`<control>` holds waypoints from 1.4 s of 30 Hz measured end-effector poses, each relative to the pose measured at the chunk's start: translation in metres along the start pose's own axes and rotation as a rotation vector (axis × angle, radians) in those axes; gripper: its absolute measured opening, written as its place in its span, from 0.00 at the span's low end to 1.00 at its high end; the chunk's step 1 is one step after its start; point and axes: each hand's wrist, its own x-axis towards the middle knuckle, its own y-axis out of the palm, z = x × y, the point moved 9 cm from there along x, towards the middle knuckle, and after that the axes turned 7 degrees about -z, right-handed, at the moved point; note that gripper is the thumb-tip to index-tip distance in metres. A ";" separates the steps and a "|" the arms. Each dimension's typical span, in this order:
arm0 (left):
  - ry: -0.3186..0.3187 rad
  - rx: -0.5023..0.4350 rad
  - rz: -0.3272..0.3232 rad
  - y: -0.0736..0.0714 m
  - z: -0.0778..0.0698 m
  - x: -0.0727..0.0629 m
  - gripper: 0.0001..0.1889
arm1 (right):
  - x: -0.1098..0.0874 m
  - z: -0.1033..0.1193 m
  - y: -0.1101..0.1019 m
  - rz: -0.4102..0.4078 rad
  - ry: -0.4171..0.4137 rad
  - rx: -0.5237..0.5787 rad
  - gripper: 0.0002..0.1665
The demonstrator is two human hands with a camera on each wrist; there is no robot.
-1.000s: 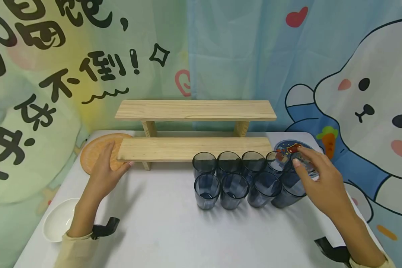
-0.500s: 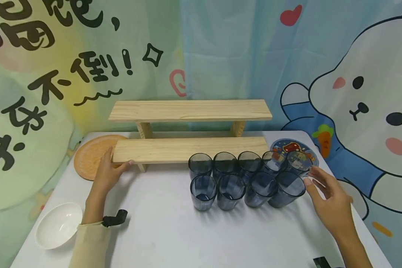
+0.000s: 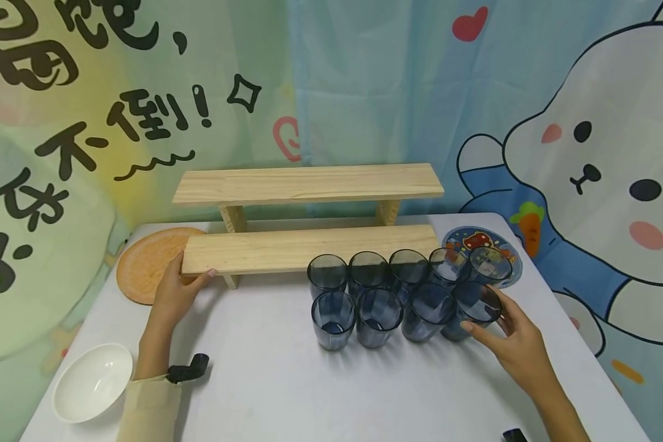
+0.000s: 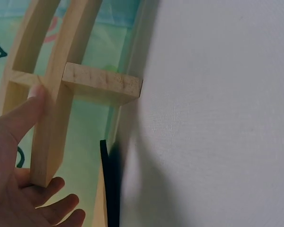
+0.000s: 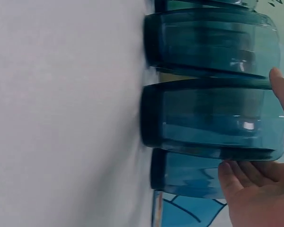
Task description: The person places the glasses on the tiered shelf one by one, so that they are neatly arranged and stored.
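Note:
A two-tier wooden shelf (image 3: pixel 309 248) stands at the back of the white table. My left hand (image 3: pixel 175 291) holds the left end of its lower board; in the left wrist view, the thumb lies on the board's edge (image 4: pixel 54 127) and the fingers curl around its end. Several blue-tinted drinking glasses (image 3: pixel 378 319) stand close together in two rows before the shelf's right half. Around the rightmost front glass (image 3: pixel 477 307) is my right hand (image 3: pixel 522 344), thumb on the near side. The right wrist view has the fingertips against that glass (image 5: pixel 208 118).
A white bowl (image 3: pixel 93 383) sits at the table's left edge. Behind the left hand lies an orange round mat (image 3: pixel 149 264). A blue patterned round mat (image 3: pixel 461 235) is partly hidden by the back-row glasses. A printed curtain (image 3: pixel 353 92) hangs behind the table.
My right hand has moved from the rightmost back-row glass down to the rightmost front glass. The left hand stays at the shelf's end. The head view has shifted slightly.

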 end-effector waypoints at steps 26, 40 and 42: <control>0.010 -0.025 -0.002 0.002 0.000 -0.003 0.54 | 0.003 -0.014 0.010 -0.037 0.003 0.066 0.54; 0.009 -0.026 0.015 0.004 0.001 -0.003 0.55 | 0.001 -0.008 0.006 -0.063 0.038 0.131 0.50; 0.008 -0.022 0.016 0.004 0.002 -0.002 0.55 | 0.001 -0.004 0.000 -0.079 0.050 0.124 0.50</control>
